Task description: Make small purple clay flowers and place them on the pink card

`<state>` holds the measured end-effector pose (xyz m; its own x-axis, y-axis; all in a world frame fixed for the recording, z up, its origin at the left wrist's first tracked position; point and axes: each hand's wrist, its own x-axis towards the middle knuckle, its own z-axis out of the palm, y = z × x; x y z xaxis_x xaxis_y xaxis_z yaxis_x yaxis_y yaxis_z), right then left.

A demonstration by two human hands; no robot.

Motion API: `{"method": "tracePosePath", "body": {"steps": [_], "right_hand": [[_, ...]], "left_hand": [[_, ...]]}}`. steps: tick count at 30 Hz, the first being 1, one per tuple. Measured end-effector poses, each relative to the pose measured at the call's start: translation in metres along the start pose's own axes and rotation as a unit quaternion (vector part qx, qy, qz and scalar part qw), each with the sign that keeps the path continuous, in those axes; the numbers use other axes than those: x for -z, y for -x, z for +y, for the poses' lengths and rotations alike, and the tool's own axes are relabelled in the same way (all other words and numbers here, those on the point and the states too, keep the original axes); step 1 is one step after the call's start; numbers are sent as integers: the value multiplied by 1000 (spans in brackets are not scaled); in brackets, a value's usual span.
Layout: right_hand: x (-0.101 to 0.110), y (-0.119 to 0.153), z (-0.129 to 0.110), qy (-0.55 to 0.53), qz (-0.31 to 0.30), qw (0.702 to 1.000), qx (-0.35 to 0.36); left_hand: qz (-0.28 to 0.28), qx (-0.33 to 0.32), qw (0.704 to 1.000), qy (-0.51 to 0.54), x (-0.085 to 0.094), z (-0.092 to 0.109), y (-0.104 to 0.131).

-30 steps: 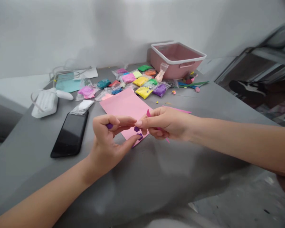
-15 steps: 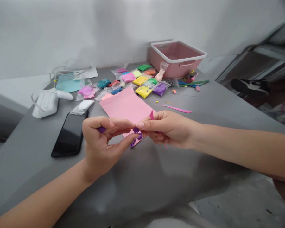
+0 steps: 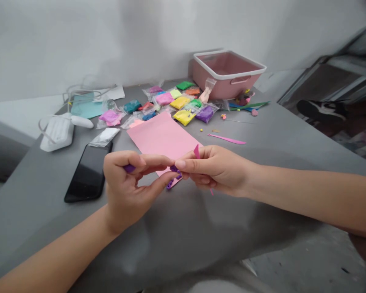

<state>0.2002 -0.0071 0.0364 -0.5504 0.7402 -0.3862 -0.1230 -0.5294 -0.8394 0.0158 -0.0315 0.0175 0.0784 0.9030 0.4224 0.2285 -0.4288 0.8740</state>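
A small purple clay piece (image 3: 173, 168) is pinched between the index finger and thumb of my left hand (image 3: 126, 187). Tucked in the curled fingers of that hand is a lump of purple clay (image 3: 129, 168). My right hand (image 3: 215, 166) is closed, its thumb and fingertip touching the small piece from the right. A pink modelling tool (image 3: 197, 151) is gripped in my right hand, its ends showing above and below the fingers. Under both hands lies a pink sheet (image 3: 164, 136), with more small purple clay pieces (image 3: 170, 184) at its near corner, partly hidden.
Several bags of coloured clay (image 3: 183, 116) lie behind the sheet, before a pink basket (image 3: 232, 87). A black phone (image 3: 85, 173) and a white power strip (image 3: 57, 132) are on the left. Another pink tool (image 3: 227, 139) and a green tool (image 3: 253, 106) lie to the right.
My right thumb has moved slightly over the small purple piece, covering more of it. The pink tool in my right hand has shifted a little downward. Both hands keep their grip.
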Motion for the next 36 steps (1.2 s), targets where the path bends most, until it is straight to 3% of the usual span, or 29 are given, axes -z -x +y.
{"method": "tracePosePath", "body": {"steps": [5,9,18,28,32,36], "right_hand": [[3,-1,3,10,-20,1000,-1],[6,-2,7,26,-27,999,5],[-2,6,2,142,34,987,72],[0,14,1,125,16,992,-25],[3,15,-1,158,20,986,-47],[19,11,-10,282,40,958,25]], "left_hand": [[-3,-70,996,-60,1,3,-1],[-14,-83,995,-57,0,6,0],[-16,-136,984,-116,2,-5,2],[-30,-209,963,-168,0,-20,6],[-19,-91,990,-110,-2,-17,7],[-19,37,999,20,0,-11,1]]}}
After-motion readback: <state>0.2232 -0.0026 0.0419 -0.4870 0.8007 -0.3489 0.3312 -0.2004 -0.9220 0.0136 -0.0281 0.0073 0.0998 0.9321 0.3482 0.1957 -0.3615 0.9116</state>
